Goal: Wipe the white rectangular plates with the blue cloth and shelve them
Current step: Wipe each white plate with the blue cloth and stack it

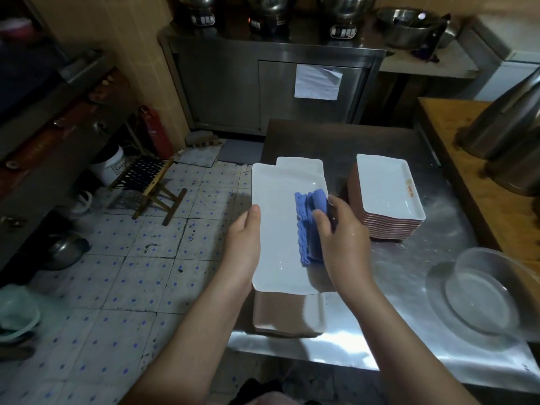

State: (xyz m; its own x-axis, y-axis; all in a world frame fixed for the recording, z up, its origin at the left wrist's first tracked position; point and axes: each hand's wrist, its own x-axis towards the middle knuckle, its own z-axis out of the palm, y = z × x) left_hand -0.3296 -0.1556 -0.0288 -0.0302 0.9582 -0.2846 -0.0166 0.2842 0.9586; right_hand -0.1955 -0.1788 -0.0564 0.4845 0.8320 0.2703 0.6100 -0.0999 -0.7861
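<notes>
- The left hand (244, 238) reaches up from the bottom of the frame. It holds the left edge of a white plate (277, 229). The thumb lies on the rim and the other fingers are hidden under the plate.
- The right hand (342, 238) grips the blue cloth (309, 229) with its thumb and curled fingers. It presses the cloth on the plate's right side.
- The plate is in the middle of the frame, above a pile of plates (289, 317) on the steel desk (409, 287).
- A second pile (385, 197) stands right of it.
</notes>
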